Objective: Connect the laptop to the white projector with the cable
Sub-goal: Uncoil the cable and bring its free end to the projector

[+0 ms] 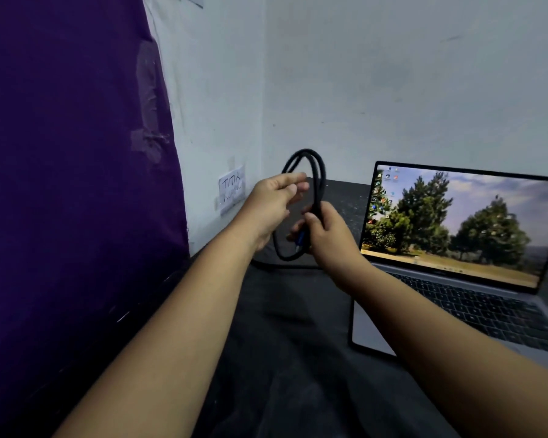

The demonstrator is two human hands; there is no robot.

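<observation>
A black cable [317,172], coiled in loops, hangs in the air above the dark table. My right hand [326,232] grips the coil's right side, and a blue-tipped plug shows under its fingers. My left hand [274,205] pinches a strand of the coil at its upper left between thumb and fingers. An open grey laptop [456,279] stands to the right on the table, its screen lit with a picture of trees. No white projector is in view.
The table [291,358] is covered in black cloth. A purple cloth [70,153] hangs along the left. A white wall stands behind, with a taped paper note [231,188]. A further stretch of cable lies on the table below the hands.
</observation>
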